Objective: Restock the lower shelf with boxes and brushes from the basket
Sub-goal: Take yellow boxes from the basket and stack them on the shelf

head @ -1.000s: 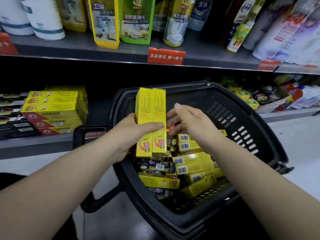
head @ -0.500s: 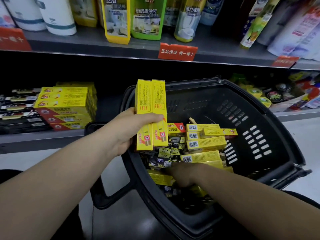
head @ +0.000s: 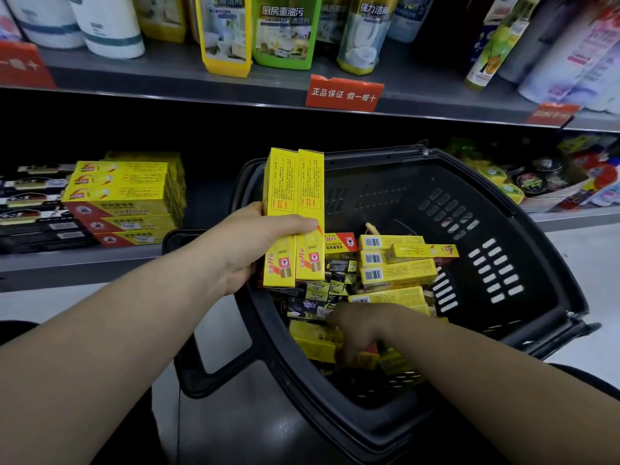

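Note:
My left hand [head: 250,245] grips two yellow boxes [head: 293,196] upright, side by side, above the left rim of the black basket [head: 523,263]. The basket holds several more yellow boxes [head: 397,273] and dark brush packs [head: 310,305]. My right hand [head: 360,325] is down among them at the near side, fingers curled around a yellow box [head: 313,340]; the fingertips are hidden. The lower shelf [head: 80,263] at the left carries a stack of yellow boxes [head: 124,196] and black brushes [head: 33,209].
The upper shelf [head: 167,75] holds cleaner bottles and refill pouches, with red price tags [head: 344,94] on its edge. More goods lie on the lower shelf right of the basket [head: 536,182]. The basket's handle [head: 188,330] hangs toward me over the grey floor.
My right hand left the boxes in my left hand, dropped into the basket and settled on a box near the bottom. The left hand still holds its two boxes upright.

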### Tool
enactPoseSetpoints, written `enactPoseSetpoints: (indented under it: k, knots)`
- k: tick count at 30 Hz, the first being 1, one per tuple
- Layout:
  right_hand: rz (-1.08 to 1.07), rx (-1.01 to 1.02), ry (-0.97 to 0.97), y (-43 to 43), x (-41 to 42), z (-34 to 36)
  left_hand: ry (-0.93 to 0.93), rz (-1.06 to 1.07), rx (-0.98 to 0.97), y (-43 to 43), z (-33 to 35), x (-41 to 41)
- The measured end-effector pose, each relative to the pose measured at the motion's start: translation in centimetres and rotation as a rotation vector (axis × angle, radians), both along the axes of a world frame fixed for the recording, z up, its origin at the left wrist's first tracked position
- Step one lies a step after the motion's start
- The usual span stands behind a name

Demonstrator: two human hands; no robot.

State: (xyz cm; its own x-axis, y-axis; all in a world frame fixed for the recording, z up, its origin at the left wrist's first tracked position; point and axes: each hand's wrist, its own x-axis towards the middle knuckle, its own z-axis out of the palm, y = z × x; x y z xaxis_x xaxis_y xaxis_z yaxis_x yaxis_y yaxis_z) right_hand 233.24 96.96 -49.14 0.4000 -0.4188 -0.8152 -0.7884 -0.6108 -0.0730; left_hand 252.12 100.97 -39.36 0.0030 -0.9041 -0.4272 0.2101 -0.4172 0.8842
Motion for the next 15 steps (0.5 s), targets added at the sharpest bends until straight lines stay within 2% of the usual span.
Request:
enactPoseSetpoints:
  k: [2,4,7,10,15]
  knots:
    - [-0.089,-0.016,-0.065,-1.1,-0.1,2.1,0.014,0.009,-0.006,-0.1,0.1,0.2]
    - [-0.282,-0.064,-0.232,-2.1,-0.2,4.9,0.032,0.028,-0.014,-0.1,0.1,0.5]
    - [-0.679,-0.045,-0.644,-2.6,-0.5,8.3,0.072,0.074,-0.02,-0.1,0.2,1.1]
    - [-0.82,0.067,-1.038,-2.0,0.9,10.7,0.106,0.084,-0.04,0.2,0.4,1.9]
    - [-1.021,0.296,-1.246,-1.3,5.0,13.0,0.122,0.038,-0.058,1.1,1.2,3.3]
